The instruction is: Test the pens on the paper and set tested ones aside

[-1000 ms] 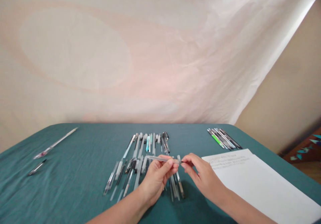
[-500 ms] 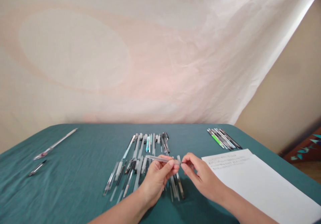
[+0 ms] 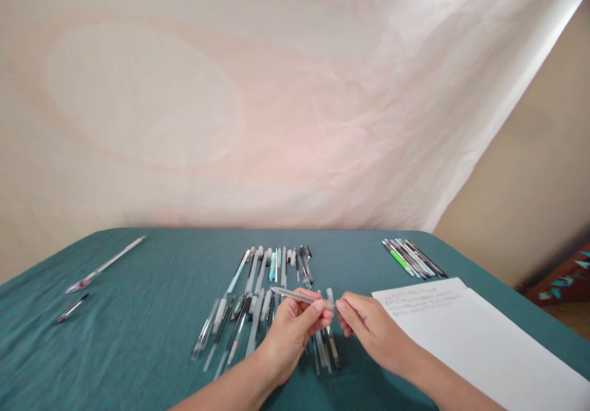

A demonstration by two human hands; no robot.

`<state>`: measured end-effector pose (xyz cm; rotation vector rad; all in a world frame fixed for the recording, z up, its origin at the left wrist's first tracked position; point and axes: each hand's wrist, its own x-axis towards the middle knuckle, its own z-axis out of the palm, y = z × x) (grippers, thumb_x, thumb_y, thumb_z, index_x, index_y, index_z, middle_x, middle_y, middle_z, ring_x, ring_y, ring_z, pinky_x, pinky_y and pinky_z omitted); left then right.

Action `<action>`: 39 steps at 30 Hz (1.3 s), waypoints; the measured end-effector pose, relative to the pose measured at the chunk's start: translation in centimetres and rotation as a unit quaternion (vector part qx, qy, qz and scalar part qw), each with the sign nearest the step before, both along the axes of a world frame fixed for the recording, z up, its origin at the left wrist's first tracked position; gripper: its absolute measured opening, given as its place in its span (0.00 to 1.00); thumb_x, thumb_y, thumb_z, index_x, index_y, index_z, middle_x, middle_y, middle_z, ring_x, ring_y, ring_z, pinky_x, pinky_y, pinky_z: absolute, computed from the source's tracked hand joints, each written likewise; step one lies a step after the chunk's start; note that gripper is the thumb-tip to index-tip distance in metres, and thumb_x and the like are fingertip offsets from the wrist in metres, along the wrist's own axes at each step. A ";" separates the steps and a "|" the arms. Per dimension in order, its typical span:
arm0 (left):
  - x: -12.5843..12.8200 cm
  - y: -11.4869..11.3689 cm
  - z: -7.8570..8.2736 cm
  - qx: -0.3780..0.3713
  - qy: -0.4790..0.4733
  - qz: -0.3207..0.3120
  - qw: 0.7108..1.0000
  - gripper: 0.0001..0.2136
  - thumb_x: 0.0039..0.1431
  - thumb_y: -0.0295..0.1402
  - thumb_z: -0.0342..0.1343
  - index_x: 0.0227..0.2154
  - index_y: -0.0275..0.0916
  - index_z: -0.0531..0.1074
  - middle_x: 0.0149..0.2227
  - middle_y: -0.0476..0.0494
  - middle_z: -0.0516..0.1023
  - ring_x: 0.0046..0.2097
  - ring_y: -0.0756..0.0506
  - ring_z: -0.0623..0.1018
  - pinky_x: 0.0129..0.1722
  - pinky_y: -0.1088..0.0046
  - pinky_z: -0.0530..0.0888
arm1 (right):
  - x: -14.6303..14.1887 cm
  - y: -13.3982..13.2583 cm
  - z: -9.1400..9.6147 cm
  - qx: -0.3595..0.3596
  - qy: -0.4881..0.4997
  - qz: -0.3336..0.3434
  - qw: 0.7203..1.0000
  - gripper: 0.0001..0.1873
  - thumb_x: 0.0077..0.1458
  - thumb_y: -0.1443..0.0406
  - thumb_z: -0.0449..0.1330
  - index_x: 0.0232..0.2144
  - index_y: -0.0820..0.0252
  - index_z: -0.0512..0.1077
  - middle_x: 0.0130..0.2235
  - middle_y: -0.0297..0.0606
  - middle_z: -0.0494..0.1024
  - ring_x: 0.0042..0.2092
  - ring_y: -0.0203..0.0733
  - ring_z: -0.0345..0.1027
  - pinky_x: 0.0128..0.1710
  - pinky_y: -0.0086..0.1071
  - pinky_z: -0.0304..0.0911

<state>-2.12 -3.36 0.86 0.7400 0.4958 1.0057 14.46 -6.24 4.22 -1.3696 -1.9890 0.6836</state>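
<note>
A translucent, greyish pen (image 3: 295,295) lies slanted across the fingers of my left hand (image 3: 297,325), which is closed around its middle. Its left end sticks out over the pens on the cloth. At the other end, my right hand (image 3: 364,322) pinches the pen's tip between thumb and fingers; whatever small part is there is hidden by the fingertips. Beneath and behind both hands, a spread of clear and dark pens and pen parts (image 3: 253,325) lies on the green cloth. A row of more pens and caps (image 3: 276,263) lies just beyond.
Written-on white paper sheets (image 3: 470,337) lie to the right. Behind them is a bundle of pens (image 3: 412,257), one bright green. On the left are a long clear pen part (image 3: 108,265) and a short dark-tipped piece (image 3: 72,308). A pale curtain (image 3: 276,122) hangs behind the table.
My right hand has closed in on the pen's right end, its fingers now pressed together there. My left hand has kept its hold and shifted slightly right and down.
</note>
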 end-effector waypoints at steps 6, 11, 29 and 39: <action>-0.1 0.1 0.0 -0.019 -0.002 0.017 1.000 0.10 0.47 0.32 0.64 0.31 0.34 0.70 0.30 0.46 0.77 0.30 0.53 0.75 0.34 0.80 0.73 | 0.1 0.3 -0.3 -0.012 0.042 0.002 0.999 0.13 0.59 0.56 0.49 0.31 0.59 0.64 0.25 0.30 0.68 0.27 0.34 0.64 0.25 0.26 0.58; -0.1 0.2 0.0 -0.017 0.003 0.016 1.000 0.10 0.48 0.31 0.63 0.32 0.34 0.70 0.29 0.47 0.76 0.29 0.54 0.75 0.33 0.80 0.73 | 0.0 0.2 -0.2 0.008 0.025 0.004 1.000 0.17 0.60 0.56 0.46 0.26 0.59 0.65 0.24 0.31 0.68 0.27 0.34 0.63 0.28 0.27 0.59; 0.0 0.0 -0.2 0.004 0.001 0.009 1.000 0.09 0.52 0.29 0.61 0.33 0.33 0.67 0.28 0.47 0.75 0.29 0.55 0.74 0.32 0.80 0.72 | 0.2 0.4 -0.7 -0.083 0.107 0.021 0.991 0.16 0.59 0.54 0.47 0.28 0.59 0.63 0.23 0.29 0.68 0.26 0.34 0.64 0.27 0.26 0.58; 0.2 0.0 -0.2 0.029 0.016 0.008 0.999 0.10 0.50 0.31 0.62 0.32 0.33 0.67 0.27 0.49 0.75 0.28 0.55 0.73 0.32 0.79 0.71 | 0.0 0.3 -1.0 -0.170 0.193 0.009 0.966 0.18 0.59 0.54 0.47 0.25 0.60 0.61 0.17 0.27 0.64 0.20 0.31 0.59 0.23 0.25 0.55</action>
